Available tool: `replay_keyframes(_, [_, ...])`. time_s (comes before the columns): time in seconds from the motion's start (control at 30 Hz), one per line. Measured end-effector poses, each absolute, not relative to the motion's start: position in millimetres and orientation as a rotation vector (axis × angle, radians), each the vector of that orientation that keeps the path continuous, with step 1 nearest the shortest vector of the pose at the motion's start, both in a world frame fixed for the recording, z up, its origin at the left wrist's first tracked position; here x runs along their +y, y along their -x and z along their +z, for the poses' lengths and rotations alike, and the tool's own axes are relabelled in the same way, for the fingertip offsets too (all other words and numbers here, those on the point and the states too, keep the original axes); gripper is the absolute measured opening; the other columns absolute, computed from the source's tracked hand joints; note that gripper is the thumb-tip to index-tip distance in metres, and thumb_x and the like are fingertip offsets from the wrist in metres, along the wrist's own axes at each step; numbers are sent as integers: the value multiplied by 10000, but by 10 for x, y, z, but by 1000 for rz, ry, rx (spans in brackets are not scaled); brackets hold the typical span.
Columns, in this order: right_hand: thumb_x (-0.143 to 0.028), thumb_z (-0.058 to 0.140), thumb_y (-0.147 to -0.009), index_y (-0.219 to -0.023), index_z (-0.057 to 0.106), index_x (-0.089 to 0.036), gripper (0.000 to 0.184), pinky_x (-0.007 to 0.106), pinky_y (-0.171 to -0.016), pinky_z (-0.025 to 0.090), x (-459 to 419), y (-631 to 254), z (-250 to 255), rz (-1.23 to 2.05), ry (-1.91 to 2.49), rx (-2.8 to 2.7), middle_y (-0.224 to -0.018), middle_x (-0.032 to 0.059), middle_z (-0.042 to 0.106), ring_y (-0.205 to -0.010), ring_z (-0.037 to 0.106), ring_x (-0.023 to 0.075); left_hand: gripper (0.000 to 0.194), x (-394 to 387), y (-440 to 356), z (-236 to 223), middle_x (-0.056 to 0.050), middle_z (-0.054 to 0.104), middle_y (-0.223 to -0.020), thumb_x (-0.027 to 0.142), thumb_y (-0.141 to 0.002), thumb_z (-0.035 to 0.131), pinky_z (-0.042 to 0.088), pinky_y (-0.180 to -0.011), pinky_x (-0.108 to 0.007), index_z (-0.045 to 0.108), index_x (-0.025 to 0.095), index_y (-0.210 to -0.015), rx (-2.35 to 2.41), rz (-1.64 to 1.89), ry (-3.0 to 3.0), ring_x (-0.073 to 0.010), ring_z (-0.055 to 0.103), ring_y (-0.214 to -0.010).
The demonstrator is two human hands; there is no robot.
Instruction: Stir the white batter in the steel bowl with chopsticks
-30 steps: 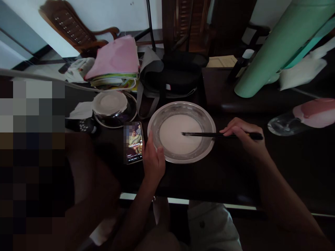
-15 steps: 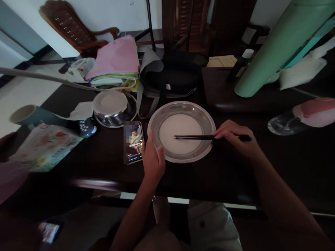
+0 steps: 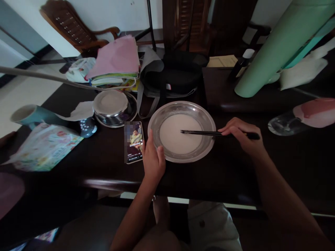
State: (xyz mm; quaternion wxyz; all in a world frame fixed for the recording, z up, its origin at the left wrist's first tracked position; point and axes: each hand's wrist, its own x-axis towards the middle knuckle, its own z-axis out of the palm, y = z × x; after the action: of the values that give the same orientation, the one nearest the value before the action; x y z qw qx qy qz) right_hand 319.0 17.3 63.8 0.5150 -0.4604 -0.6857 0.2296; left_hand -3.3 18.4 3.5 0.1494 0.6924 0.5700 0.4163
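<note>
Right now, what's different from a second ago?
The person on the left leaned back, so the mug and packet show. The right hand slid the chopsticks left across the bowl, then back right. Nothing was grabbed or let go. The left hand stayed at the bowl's edge; the phone beside the bowl hasn't moved.

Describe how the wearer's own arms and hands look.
The left hand and right hand are ungloved, with no ring visible. The left forearm and right forearm are bare, without visible sleeves or watch; dim light hides finer detail.
</note>
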Motion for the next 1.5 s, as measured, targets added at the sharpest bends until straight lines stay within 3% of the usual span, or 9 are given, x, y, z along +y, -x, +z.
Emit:
replay_keyframes(0.23, [-345, 653, -1020, -881, 839, -312, 235, 424, -793, 584, 171, -3170, 640, 590, 1086, -1744, -915, 36, 837, -866, 751, 240, 712, 180, 27, 32, -188, 465, -1682, 612, -1091, 301, 280, -1323, -498, 395, 177, -1647, 1641, 1213, -1967, -287, 397, -1601])
replay_keyframes(0.47, [-344, 623, -1036, -821, 828, -300, 300, 401, -742, 576, 167, -3174, 626, 651, 1053, -1667, -831, 28, 811, -791, 734, 219, 702, 182, 21, 53, -202, 557, -1607, 582, -1105, 282, 283, -1317, -523, 385, 151, -1649, 1634, 1202, -2031, -291, 411, -1594])
replay_keyframes(0.6, [-360, 655, -1014, -864, 839, -301, 244, 422, -794, 585, 176, -3161, 636, 580, 1096, -1720, -898, 38, 834, -854, 748, 234, 713, 185, 18, 50, -203, 511, -1646, 608, -1093, 302, 301, -1306, -519, 401, 165, -1643, 1624, 1232, -1982, -294, 402, -1599])
replay_keyframes(0.77, [-376, 623, -1033, -774, 817, -284, 336, 397, -710, 572, 176, -3174, 641, 606, 1082, -1600, -793, 35, 797, -753, 727, 217, 724, 181, 26, 46, -200, 483, -1666, 625, -1087, 304, 284, -1315, -523, 400, 173, -1645, 1622, 1207, -1963, -299, 394, -1603])
replay_keyframes(0.9, [-377, 640, -1023, -847, 835, -303, 273, 410, -774, 586, 183, -3139, 654, 596, 1080, -1745, -878, 40, 829, -835, 748, 228, 727, 176, 26, 52, -204, 447, -1689, 626, -1087, 303, 291, -1313, -528, 396, 172, -1647, 1634, 1201, -1960, -305, 392, -1604])
replay_keyframes(1.1, [-413, 610, -1037, -778, 806, -276, 353, 408, -729, 577, 172, -3178, 652, 591, 1131, -1607, -810, 42, 798, -775, 729, 225, 734, 180, 19, 53, -202, 452, -1686, 636, -1084, 303, 282, -1314, -533, 401, 172, -1645, 1632, 1205, -1958, -302, 393, -1603])
replay_keyframes(1.27, [-399, 644, -1021, -858, 833, -308, 266, 412, -795, 588, 178, -3164, 651, 598, 1106, -1747, -892, 35, 830, -852, 749, 228, 738, 182, 21, 51, -207, 458, -1682, 645, -1080, 303, 274, -1316, -531, 419, 170, -1633, 1634, 1212, -1954, -303, 402, -1598])
replay_keyframes(1.5, [-416, 619, -1033, -773, 813, -293, 347, 414, -712, 578, 164, -3173, 636, 671, 1085, -1621, -801, 42, 794, -755, 724, 227, 747, 185, 18, 83, -206, 514, -1640, 658, -1076, 288, 262, -1316, -557, 416, 178, -1633, 1617, 1202, -1952, -325, 400, -1596])
